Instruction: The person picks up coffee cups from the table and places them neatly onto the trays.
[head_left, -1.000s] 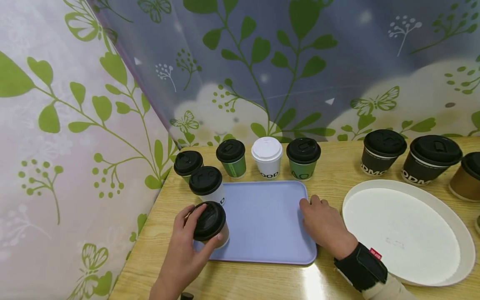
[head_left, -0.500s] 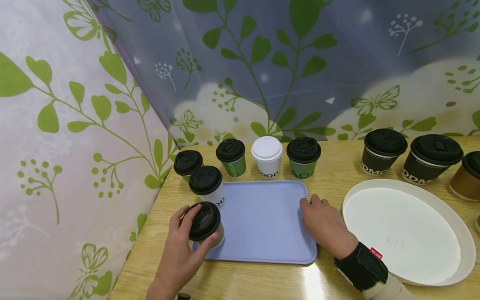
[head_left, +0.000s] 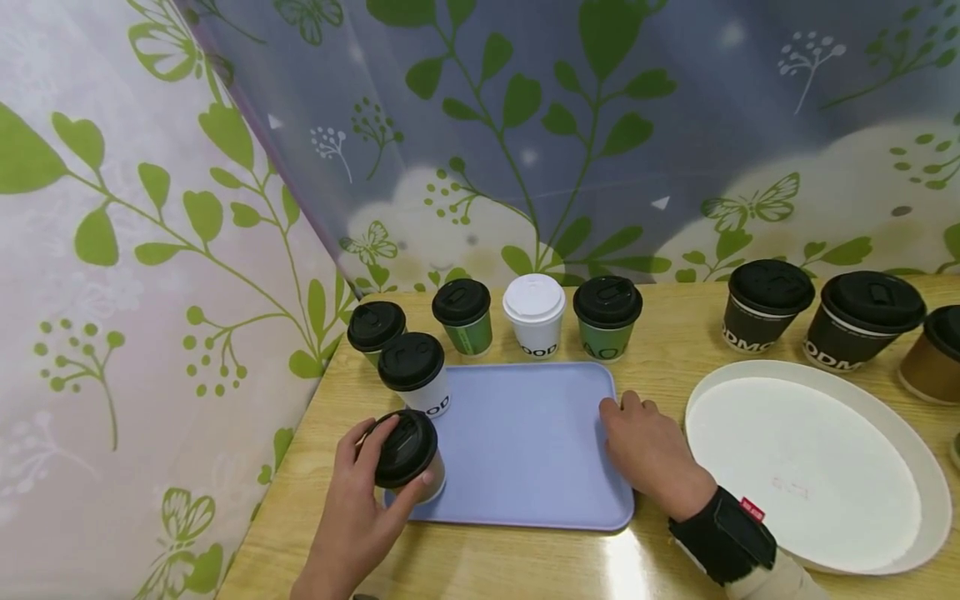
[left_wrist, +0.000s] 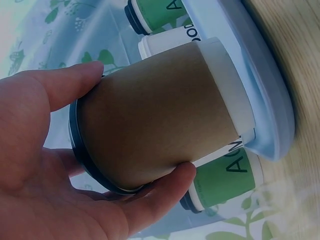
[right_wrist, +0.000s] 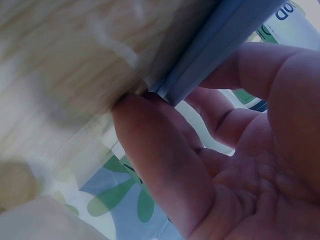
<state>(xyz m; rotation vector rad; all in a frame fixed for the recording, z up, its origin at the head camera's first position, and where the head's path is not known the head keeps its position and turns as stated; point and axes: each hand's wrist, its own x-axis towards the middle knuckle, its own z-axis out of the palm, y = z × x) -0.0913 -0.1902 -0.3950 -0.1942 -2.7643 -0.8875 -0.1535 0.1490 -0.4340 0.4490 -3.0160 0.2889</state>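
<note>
A brown paper coffee cup [left_wrist: 155, 115] with a black lid [head_left: 406, 447] stands at the front left corner of a lavender-blue tray [head_left: 525, 450]. Around it curl the fingers and thumb of my left hand [head_left: 363, 512], close under the lid. My right hand [head_left: 651, 446] pinches the tray's right edge; the right wrist view has fingers [right_wrist: 155, 150] around the rim. Just behind the held cup, a white cup with a black lid [head_left: 420, 385] stands at the tray's left side.
Behind the tray stand a green cup [head_left: 468, 335], a white-lidded cup [head_left: 534, 329], another green cup [head_left: 606, 333] and a black-lidded cup [head_left: 375, 327] at the left. A round white tray [head_left: 802, 475] lies right, with dark cups [head_left: 765, 312] behind it.
My left hand has moved the brown cup a little left and toward the tray's front left corner. The right hand has stayed on the tray's edge.
</note>
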